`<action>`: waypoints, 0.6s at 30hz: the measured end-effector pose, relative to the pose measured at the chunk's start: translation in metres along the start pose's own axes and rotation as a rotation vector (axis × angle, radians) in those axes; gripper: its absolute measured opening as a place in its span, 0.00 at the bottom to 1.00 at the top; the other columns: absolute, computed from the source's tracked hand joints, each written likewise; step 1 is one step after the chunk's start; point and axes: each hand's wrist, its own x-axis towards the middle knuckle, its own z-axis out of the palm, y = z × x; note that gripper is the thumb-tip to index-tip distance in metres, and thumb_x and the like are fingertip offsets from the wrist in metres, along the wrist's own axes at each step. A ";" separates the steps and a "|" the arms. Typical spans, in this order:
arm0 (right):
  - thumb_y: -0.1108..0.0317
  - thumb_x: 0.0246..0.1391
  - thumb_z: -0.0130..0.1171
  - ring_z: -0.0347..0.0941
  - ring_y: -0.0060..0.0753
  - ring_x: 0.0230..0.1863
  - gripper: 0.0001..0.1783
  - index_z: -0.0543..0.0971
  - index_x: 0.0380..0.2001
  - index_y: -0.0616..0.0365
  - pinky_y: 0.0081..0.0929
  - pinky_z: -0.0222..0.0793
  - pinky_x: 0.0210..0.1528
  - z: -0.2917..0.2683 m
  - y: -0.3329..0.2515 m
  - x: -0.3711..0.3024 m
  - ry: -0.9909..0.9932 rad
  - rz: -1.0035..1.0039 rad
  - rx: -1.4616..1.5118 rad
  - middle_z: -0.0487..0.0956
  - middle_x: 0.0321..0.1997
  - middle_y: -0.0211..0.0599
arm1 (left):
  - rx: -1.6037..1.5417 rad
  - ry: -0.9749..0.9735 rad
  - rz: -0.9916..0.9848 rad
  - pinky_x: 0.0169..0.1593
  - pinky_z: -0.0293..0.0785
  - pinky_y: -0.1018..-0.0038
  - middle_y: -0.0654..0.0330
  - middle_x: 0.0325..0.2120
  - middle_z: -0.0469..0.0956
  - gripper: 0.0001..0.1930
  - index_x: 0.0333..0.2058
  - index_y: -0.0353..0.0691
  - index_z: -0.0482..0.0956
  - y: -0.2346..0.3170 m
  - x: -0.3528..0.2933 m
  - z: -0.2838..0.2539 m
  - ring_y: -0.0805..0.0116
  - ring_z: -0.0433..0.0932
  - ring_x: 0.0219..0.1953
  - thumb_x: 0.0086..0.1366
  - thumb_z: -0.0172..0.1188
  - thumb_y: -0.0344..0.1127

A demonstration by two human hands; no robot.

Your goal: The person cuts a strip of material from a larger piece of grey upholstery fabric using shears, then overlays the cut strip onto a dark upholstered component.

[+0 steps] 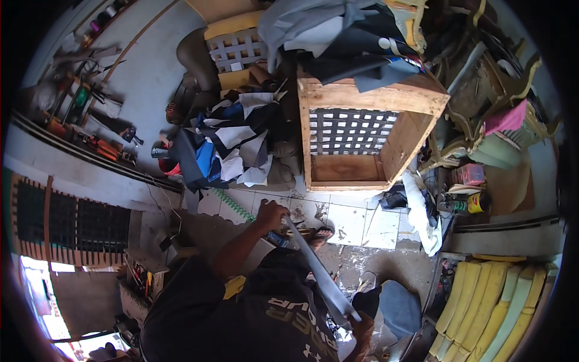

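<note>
A long grey strip of what looks like fabric [322,271] stretches slantwise in front of my body. My left hand [272,216] is closed on its far end, above the tiled floor. At the strip's near end, to the lower right, my right hand [363,329] grips it; part of that hand's fingers is hidden. Beside my right hand lies a flat blue-grey piece of material [400,309]. A green coiled hose [234,205] runs over the floor just beyond my left hand.
Ahead stands a wooden frame [347,96] with woven black straps, dark cloth [356,51] draped over its top. Fabric scraps [232,139] are heaped to its left. Yellow foam cushions [476,301] are stacked at right, below carved chair frames [482,108]. Tools [108,151] sit along the left ledge.
</note>
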 end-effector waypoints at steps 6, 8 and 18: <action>0.38 0.50 0.69 0.83 0.57 0.39 0.29 0.87 0.39 0.53 0.45 0.74 0.39 0.048 -0.027 0.023 -0.152 -0.118 -0.148 0.85 0.35 0.54 | -0.071 0.132 -0.321 0.49 0.74 0.56 0.63 0.30 0.86 0.08 0.37 0.59 0.90 -0.076 -0.027 -0.022 0.58 0.81 0.39 0.60 0.67 0.37; 0.39 0.54 0.67 0.84 0.55 0.36 0.28 0.87 0.39 0.54 0.44 0.74 0.38 0.055 -0.034 0.034 -0.212 -0.080 -0.200 0.84 0.32 0.54 | -0.019 0.159 -0.357 0.46 0.78 0.57 0.61 0.32 0.87 0.08 0.37 0.57 0.90 -0.091 -0.026 -0.036 0.56 0.83 0.39 0.59 0.67 0.37; 0.43 0.59 0.62 0.81 0.51 0.28 0.25 0.85 0.32 0.58 0.43 0.72 0.33 0.032 -0.102 0.086 -0.034 0.023 -0.275 0.83 0.25 0.50 | -1.355 0.145 -0.854 0.45 0.74 0.65 0.67 0.36 0.79 0.22 0.55 0.57 0.82 -0.247 0.087 0.054 0.68 0.75 0.37 0.62 0.59 0.32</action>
